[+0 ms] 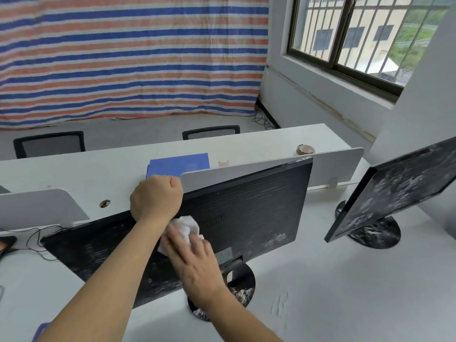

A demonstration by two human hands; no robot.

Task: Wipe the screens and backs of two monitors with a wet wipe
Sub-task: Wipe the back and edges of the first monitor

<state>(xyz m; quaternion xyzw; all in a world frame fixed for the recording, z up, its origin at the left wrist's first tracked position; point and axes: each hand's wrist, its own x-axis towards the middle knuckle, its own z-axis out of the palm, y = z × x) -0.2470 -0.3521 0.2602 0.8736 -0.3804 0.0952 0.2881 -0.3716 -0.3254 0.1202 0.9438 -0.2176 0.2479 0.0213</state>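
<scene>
Right now the left hand [156, 198] is curled over the top edge of the near monitor [249, 213], whose black back faces the person. The right hand [195, 260] lies flat, fingers straight, pressing a crumpled white wet wipe [188, 224] against that back near its middle. A second monitor [394, 191], smeared white, stands apart to the right on the desk [345, 292].

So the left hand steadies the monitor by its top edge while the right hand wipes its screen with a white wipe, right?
Not the screen. The head view shows the right hand pressing the white wipe on the back of the monitor, where the stand joins it. The left hand does grip its top edge.
</scene>
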